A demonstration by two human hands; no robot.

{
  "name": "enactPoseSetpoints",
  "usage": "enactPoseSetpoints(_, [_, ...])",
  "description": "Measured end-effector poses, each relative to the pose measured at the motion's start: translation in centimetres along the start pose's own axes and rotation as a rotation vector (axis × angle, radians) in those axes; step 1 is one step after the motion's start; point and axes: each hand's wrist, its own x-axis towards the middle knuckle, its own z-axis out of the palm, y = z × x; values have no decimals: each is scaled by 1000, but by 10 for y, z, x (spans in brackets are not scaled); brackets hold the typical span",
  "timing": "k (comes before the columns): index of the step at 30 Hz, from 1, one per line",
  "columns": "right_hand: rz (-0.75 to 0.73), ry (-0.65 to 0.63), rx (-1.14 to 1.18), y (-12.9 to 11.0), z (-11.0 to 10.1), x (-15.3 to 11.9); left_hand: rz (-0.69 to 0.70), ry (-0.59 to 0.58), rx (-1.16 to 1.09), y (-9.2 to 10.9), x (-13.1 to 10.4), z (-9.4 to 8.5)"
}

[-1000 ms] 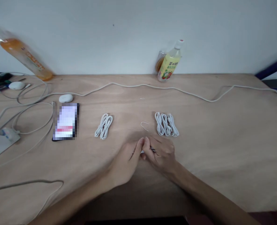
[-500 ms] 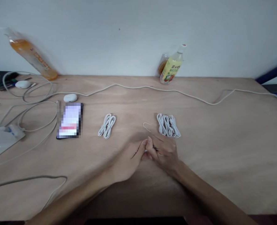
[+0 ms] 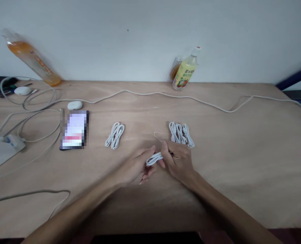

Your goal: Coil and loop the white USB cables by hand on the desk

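Observation:
My right hand [image 3: 179, 162] is closed around a coiled white cable [image 3: 154, 158], its thumb on top. The looped end of the coil sticks out to the left. A small dark strip [image 3: 172, 154] shows between the right fingers; I cannot make out what it is. My left hand [image 3: 136, 166] is open at the loop end, thumb above and fingers apart below; whether it touches the coil I cannot tell. Just beyond the hands lie a thin bent white tie [image 3: 157, 136] and several bundled white cables [image 3: 181, 132]. More bundled white cables [image 3: 114, 135] lie to the left.
A phone [image 3: 75, 128] and a white earbud case [image 3: 74, 105] lie on the left. A long white cord [image 3: 160, 94] crosses the wooden table. By the wall stand an orange drink bottle [image 3: 35, 64] and a yellow-labelled bottle [image 3: 186, 73]. Tangled cords [image 3: 25, 101] fill the far left.
The hands were pressed together at the thumbs. My left hand has drawn away to the left and opened, and the white cable's loop now shows between the hands.

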Motion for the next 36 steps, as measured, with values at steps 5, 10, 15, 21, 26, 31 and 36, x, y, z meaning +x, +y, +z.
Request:
enactPoseSetpoints(5, [78, 104, -76, 5, 1, 1, 298, 281, 458, 1, -5, 3])
enactPoseSetpoints(10, [112, 107, -58, 4, 1, 1, 489, 300, 777, -3, -8, 3])
enactPoseSetpoints(15, [102, 103, -36, 0, 0, 1, 495, 321, 909, -10, -5, 0])
enactPoseSetpoints(21, [97, 102, -39, 0, -2, 2, 549, 310, 893, -6, -8, -2])
enactPoseSetpoints(26, [101, 82, -36, -1, 0, 1, 785, 379, 1196, -10, -3, 0])
enactPoseSetpoints(31, [219, 54, 32, -6, 3, -2, 1048, 611, 1719, -11, 3, 5])
enactPoseSetpoints(36, [290, -1, 73, -8, 3, -3, 1014, 625, 1881, -10, 0, 4])
